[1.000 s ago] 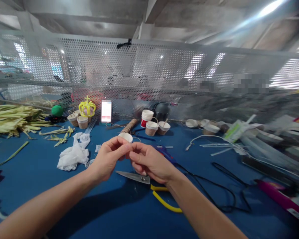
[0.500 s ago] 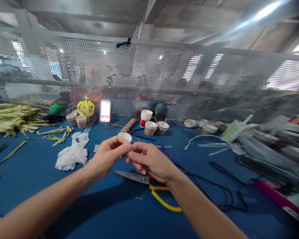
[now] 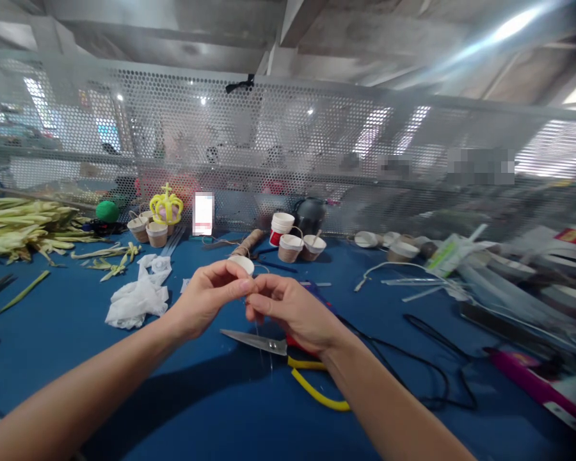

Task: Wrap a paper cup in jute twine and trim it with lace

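My left hand (image 3: 206,301) is closed around a small white paper cup (image 3: 240,264), held above the blue table (image 3: 173,397) at the middle of the view. My right hand (image 3: 288,310) is pinched right beside it, fingertips touching the left hand's; a thin thread (image 3: 258,333) hangs down from the pinch. Just beneath the hands lie scissors (image 3: 259,341) with yellow handles (image 3: 317,390).
A crumpled white plastic bag (image 3: 137,298) lies left of the hands. Several twine-wrapped cups (image 3: 292,246), a twine spool (image 3: 249,242) and a yellow crown (image 3: 166,206) stand along the perforated metal screen (image 3: 288,147). Green-yellow leaf strips (image 3: 19,227) lie far left, a black cable (image 3: 413,358) and glue sticks right.
My right hand has shifted slightly and a thin thread now hangs visibly below the pinch. The left hand still holds the cup in the same place.
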{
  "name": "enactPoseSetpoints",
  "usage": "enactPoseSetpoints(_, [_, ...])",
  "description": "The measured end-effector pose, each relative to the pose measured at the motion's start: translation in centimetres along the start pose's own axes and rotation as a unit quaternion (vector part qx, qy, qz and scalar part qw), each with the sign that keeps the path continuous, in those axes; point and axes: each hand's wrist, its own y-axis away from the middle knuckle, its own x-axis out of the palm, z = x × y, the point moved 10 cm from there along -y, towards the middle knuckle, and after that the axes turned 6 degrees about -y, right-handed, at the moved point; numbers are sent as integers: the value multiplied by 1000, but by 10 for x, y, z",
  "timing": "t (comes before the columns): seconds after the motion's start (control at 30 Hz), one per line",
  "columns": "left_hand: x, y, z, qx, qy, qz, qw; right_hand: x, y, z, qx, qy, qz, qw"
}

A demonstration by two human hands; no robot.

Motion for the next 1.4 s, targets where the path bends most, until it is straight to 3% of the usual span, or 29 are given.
enactPoseSetpoints(0.13, [-3, 1, -2, 9, -21, -14, 1000, 0, 0, 0, -10, -10, -5, 1000])
enactPoseSetpoints(0.33, [-7, 0, 4, -10, -26, -39, 999, -8, 0, 9, -40, 79, -61, 994])
enactPoseSetpoints(0.43, [-10, -1, 4, -7, -37, -42, 998, -9, 0, 7, -32, 76, -65, 994])
enactPoseSetpoints(0.77, [10, -2, 1, 0, 12, 89, 996, 5, 0, -21, 82, -124, 35, 988])
enactPoseSetpoints(0.87, [5, -4, 2, -1, 22, 60, 998, 3, -2, -22, 80, -135, 17, 988])
enactPoseSetpoints(1.0, [-5, -5, 6, -1, 32, 2, 999, -7, -3, -11, 17, -88, -48, 995])
enactPoseSetpoints(1.4, [-16, -5, 5, 17, 20, -48, 999, -5, 4, 7, -47, 83, -95, 991])
